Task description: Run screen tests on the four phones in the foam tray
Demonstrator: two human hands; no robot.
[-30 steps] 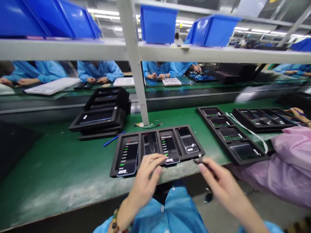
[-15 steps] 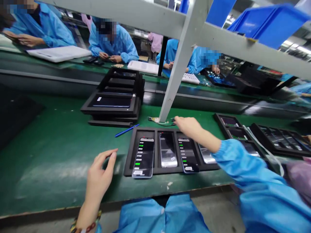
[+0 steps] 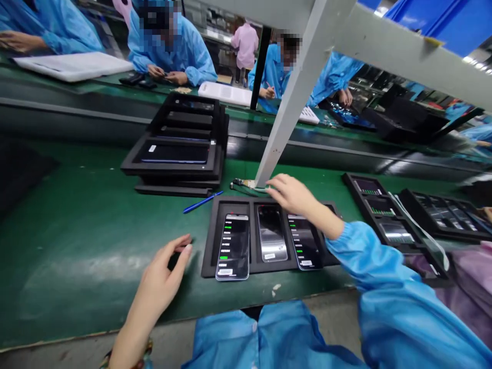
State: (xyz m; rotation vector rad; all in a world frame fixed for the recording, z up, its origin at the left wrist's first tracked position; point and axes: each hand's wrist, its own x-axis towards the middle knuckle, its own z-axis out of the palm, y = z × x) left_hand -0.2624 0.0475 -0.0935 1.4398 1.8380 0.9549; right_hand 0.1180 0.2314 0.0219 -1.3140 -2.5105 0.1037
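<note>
1. Green workbench (image 3: 96, 241) surface spreads leftward from the fingers of the left hand (image 3: 159, 279); the bench's front edge passes beneath that forearm, nearer the body than the fingers.
2. The left thumb and forefinger curve toward each other, tips slightly parted. A strip of bench separates them from the left edge of the black phone tray (image 3: 209, 246). Whether this hand touches the bench, I cannot tell.
3. The right hand (image 3: 300, 200) reaches over the tray's far edge, fingers bent, tips by the foot of the white post (image 3: 286, 115). A small circuit board (image 3: 248, 183) and a dark cable (image 3: 249, 191) lie just left of these fingertips; whether they grip the cable, I cannot tell.
4. Three phones show in the tray, nearer the body than the right fingertips. The left phone (image 3: 232, 248), its screen listing white and green labels, laps over the front rim. The middle phone (image 3: 272, 233) lies within its compartment. The right phone (image 3: 305, 243), similarly lit, reaches the front rim.
5. A blue pen (image 3: 203, 202) lies beyond the left fingertips, outside the tray's far left corner.
6. Farther beyond those fingertips stand stacked black trays (image 3: 165, 169).
</note>
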